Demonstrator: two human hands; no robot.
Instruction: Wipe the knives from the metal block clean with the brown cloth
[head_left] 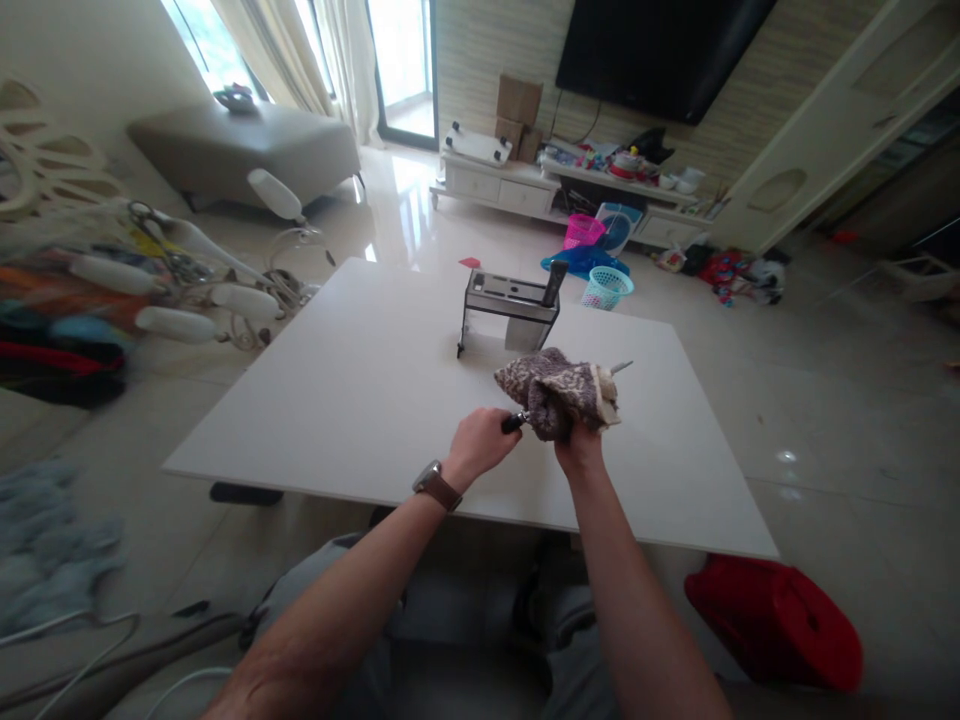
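Observation:
My left hand (480,441) is closed round the dark handle of a knife (514,422) above the white table (360,390). The blade runs right, wrapped in a brown patterned cloth (555,392); only its metal tip (622,367) sticks out past the cloth. My right hand (579,446) grips the cloth from below, mostly hidden by it. A watch sits on my left wrist. Behind the hands stands a metal knife holder (510,305) with one black handle (553,282) in it.
A red bag (772,620) lies on the floor at the right, under the table's corner. Plastic baskets (606,285) and a TV cabinet (525,185) stand beyond the table. A cluttered rack (150,270) is at the left, with a grey sofa (240,145) behind it.

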